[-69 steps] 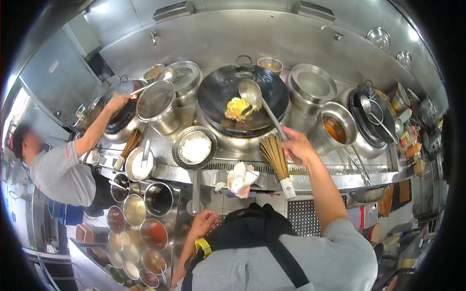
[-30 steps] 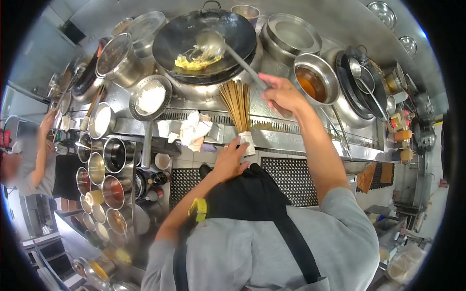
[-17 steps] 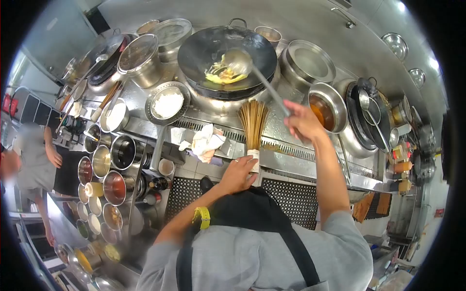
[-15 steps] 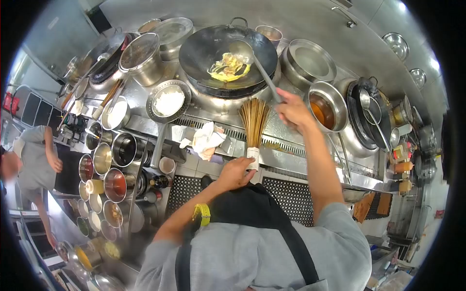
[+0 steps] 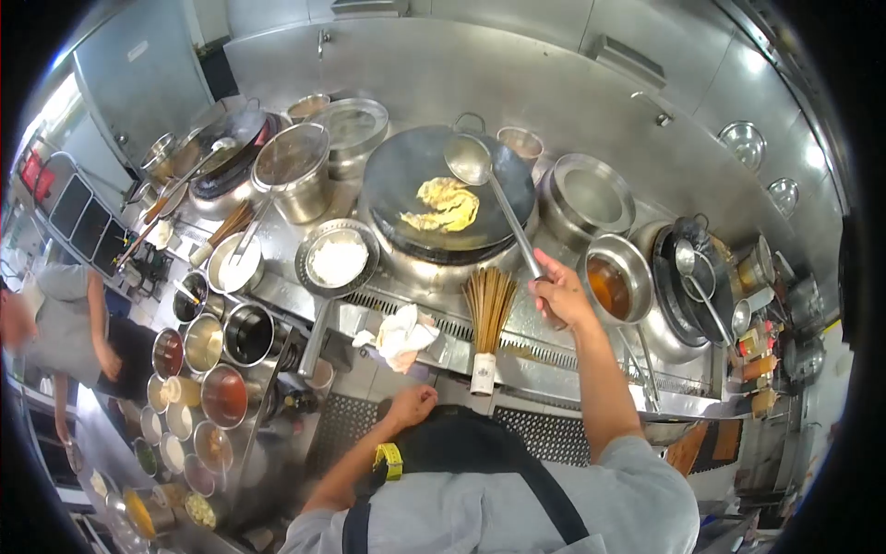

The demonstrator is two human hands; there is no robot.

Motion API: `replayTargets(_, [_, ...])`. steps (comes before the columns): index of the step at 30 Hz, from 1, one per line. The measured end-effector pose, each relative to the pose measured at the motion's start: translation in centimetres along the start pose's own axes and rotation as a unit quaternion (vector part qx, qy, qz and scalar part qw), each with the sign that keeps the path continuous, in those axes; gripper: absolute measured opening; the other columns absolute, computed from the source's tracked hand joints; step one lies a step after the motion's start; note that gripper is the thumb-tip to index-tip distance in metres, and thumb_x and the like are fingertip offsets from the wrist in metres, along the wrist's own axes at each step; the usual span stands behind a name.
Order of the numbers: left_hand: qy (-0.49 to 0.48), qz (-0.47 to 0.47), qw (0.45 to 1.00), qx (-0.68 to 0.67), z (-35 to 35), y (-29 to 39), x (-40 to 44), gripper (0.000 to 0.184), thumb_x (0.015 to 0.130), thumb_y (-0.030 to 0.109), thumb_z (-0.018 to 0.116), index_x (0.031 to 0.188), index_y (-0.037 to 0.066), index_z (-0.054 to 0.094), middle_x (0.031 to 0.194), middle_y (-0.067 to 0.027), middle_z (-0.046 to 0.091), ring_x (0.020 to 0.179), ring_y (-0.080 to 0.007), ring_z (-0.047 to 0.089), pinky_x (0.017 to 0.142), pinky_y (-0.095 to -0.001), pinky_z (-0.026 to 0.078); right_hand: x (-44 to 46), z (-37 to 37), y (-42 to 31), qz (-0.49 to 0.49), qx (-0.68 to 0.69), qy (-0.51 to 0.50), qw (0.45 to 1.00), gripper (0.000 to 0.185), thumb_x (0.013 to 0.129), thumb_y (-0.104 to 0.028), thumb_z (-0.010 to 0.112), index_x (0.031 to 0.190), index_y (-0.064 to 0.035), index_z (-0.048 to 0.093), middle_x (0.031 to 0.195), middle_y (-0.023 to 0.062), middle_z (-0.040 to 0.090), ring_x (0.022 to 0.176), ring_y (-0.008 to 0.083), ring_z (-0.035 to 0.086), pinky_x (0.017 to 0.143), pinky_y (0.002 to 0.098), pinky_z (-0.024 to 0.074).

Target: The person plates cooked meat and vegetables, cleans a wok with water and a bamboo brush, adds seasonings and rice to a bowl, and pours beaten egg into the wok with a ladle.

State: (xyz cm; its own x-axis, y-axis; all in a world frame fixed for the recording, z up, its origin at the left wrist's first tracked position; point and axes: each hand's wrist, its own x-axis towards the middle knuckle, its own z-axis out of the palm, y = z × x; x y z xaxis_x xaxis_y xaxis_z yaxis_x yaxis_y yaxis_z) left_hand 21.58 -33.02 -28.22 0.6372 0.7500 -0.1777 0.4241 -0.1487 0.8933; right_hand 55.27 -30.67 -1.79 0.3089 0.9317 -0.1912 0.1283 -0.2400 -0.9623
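My right hand [image 5: 561,295] is closed round the handle end of a long steel ladle [image 5: 507,203], index finger stretched along it. The ladle's bowl is over the far side of a dark wok [image 5: 392,175], above cooked egg [image 5: 448,205] and apart from it. Low in front of my apron, my left hand [image 5: 413,406] is loosely curled, with nothing visible in it. Nearest to it are a crumpled white cloth [image 5: 401,338] and a bamboo wok brush [image 5: 487,319] with a white-wrapped handle, both at the counter's front edge.
A strainer [image 5: 314,263] holding white rice rests left of the wok. Right of it are a lidded pot [image 5: 591,196] and a pot of brown liquid [image 5: 614,282]. Several ingredient containers [image 5: 224,395] stand at my left. Another person [image 5: 69,309] is at far left.
My left hand has come off the bamboo brush and drawn back toward my apron. The ladle's bowl has lifted away from the egg, which now lies more gathered. My view has tilted up.
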Motion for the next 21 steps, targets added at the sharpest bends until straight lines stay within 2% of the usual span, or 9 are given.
replayTargets(2, [-0.03,0.024,0.999,0.007,2.2,-1.6,2.1,0.024,0.086,0.027,0.064,0.097,0.005,0.069,0.08,-0.0164,0.069,0.073,-0.0269,0.068,0.067,-0.0378,0.053,-1.0,1.2,0.1,-0.001,0.015,0.041,0.999,0.071,0.085,0.001,0.059,0.151,-0.0053,0.033,0.073,0.0027,0.058,0.051,0.0072,0.05,0.043,0.0241,0.0415])
replayTargets(3, [-0.105,-0.011,0.994,0.043,3.6,-3.2,3.4,0.034,0.088,0.033,0.061,0.102,0.002,0.067,0.087,-0.0186,0.07,0.081,-0.0303,0.069,0.074,-0.0411,0.053,-1.3,1.3,0.5,-0.022,0.009,0.052,0.998,0.069,0.086,0.002,0.059,0.15,-0.0077,0.035,0.079,0.0063,0.06,0.053,0.0095,0.051,0.042,0.0246,0.0418])
replayTargets(6, [-0.187,0.024,0.967,0.175,7.1,-4.5,6.7,0.048,0.09,0.041,0.056,0.119,0.004,0.062,0.111,-0.0219,0.067,0.107,-0.0323,0.065,0.093,-0.0418,0.049,-4.2,-1.3,-0.4,0.003,0.375,0.027,0.927,0.065,0.087,0.002,0.057,0.148,-0.009,0.038,0.087,0.0106,0.063,0.055,0.0123,0.053,0.041,0.0244,0.0411])
replayTargets(7, [-0.199,0.015,0.965,0.173,7.9,-4.3,7.2,0.051,0.09,0.043,0.054,0.125,0.006,0.059,0.119,-0.0222,0.063,0.115,-0.0324,0.06,0.098,-0.0415,0.046,-5.6,-2.2,-0.2,-0.02,0.445,0.021,0.895,0.06,0.086,0.004,0.056,0.144,-0.0045,0.04,0.088,0.013,0.064,0.054,0.0158,0.055,0.04,0.0278,0.0433])
replayTargets(9, [-0.229,-0.003,0.957,0.176,9.0,-4.2,8.1,0.058,0.091,0.047,0.051,0.136,0.01,0.053,0.135,-0.0229,0.055,0.13,-0.0326,0.05,0.109,-0.041,0.038,-10.1,-3.8,-1.2,-0.027,0.408,0.089,0.908,0.061,0.086,0.004,0.056,0.144,-0.0052,0.041,0.088,0.0136,0.065,0.055,0.0157,0.055,0.04,0.0273,0.0431])
replayTargets(12, [-0.289,-0.049,0.928,0.232,12.2,-7.4,10.3,0.061,0.091,0.047,0.051,0.143,0.015,0.047,0.144,-0.0222,0.047,0.138,-0.0341,0.041,0.115,-0.0402,0.03,-18.1,-6.9,-1.6,-0.024,0.34,0.187,0.921,0.062,0.084,0.005,0.058,0.143,-0.0069,0.043,0.087,0.013,0.067,0.052,0.0137,0.055,0.039,0.0258,0.0438])
replayTargets(13, [-0.273,-0.01,0.937,0.218,13.1,-8.7,10.4,0.061,0.091,0.049,0.052,0.142,0.015,0.048,0.141,-0.0221,0.049,0.134,-0.0379,0.044,0.113,-0.0438,0.033,-20.7,-7.7,-2.5,0.002,0.309,0.225,0.924,0.063,0.083,0.006,0.058,0.143,-0.006,0.042,0.085,0.0123,0.066,0.051,0.0136,0.056,0.038,0.026,0.0433])
replayTargets(17, [-0.282,-0.014,0.943,0.177,13.2,-7.1,10.5,0.06,0.089,0.048,0.054,0.138,0.013,0.052,0.138,-0.0219,0.052,0.129,-0.0421,0.046,0.109,-0.0454,0.038,-25.6,-10.0,-3.2,0.098,0.179,0.302,0.931,0.066,0.083,0.007,0.059,0.145,-0.0009,0.038,0.077,0.0089,0.062,0.049,0.0134,0.055,0.037,0.0271,0.0421])
replayTargets(21, [-0.271,0.017,0.945,0.184,14.7,-9.1,10.4,0.058,0.089,0.047,0.053,0.136,0.013,0.055,0.137,-0.0214,0.053,0.129,-0.0418,0.047,0.109,-0.0452,0.039,-24.9,-12.3,0.1,0.163,0.065,0.281,0.943,0.072,0.082,0.004,0.061,0.149,0.0005,0.032,0.067,0.0055,0.057,0.047,0.0117,0.052,0.038,0.0278,0.0413])
